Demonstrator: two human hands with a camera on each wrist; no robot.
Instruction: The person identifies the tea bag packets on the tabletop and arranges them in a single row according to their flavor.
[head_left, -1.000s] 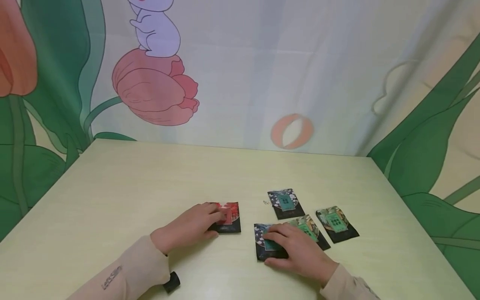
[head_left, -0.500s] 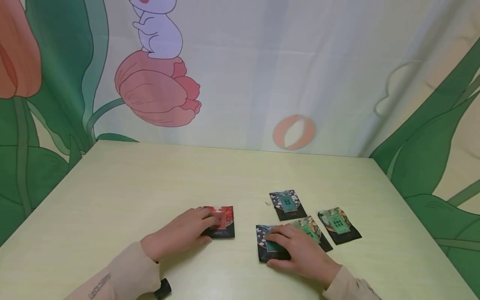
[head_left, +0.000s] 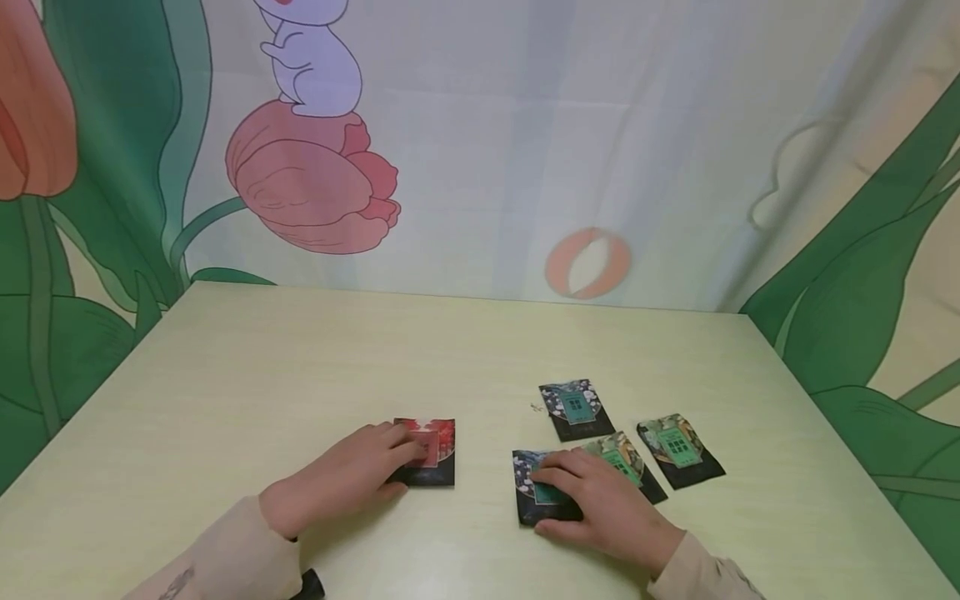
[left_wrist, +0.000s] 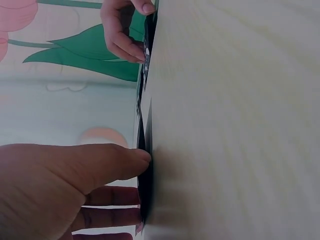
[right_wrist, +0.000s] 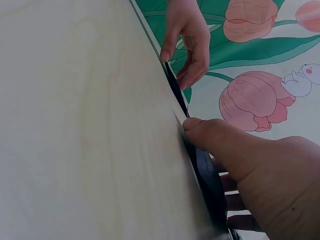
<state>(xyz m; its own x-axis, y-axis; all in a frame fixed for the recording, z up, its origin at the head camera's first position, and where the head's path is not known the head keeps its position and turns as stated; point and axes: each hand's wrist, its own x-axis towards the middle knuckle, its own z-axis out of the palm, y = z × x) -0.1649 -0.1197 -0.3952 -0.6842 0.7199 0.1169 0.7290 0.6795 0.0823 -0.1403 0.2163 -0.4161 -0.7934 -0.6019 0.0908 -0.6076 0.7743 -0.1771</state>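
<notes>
Resting flat on the pale table (head_left: 262,367), the left hand (head_left: 341,479) lies with its fingers nearly straight over the left part of a red-and-black packet (head_left: 431,452), fingertips on the packet's face and thumb at its near edge; the left wrist view shows the thumb (left_wrist: 117,162) pressed against the packet's edge, with the other fingers laid flat rather than curled round it. That packet sits a little left of the middle of the table, toward the near edge.

The right hand (head_left: 600,504) covers a dark packet with a teal label (head_left: 528,487), fingers gently bent over its top and thumb along its near side; from the right wrist view the thumb (right_wrist: 210,135) touches the packet's edge where it meets the table. This packet lies right of the middle, near the front edge, and overlaps a green-labelled packet (head_left: 626,462) just beyond the knuckles.

Two more packets lie apart from the hands: one with a teal label (head_left: 573,408) farther back, and another (head_left: 678,448) toward the right edge. A printed backdrop (head_left: 315,175) with tulips stands behind the table.
</notes>
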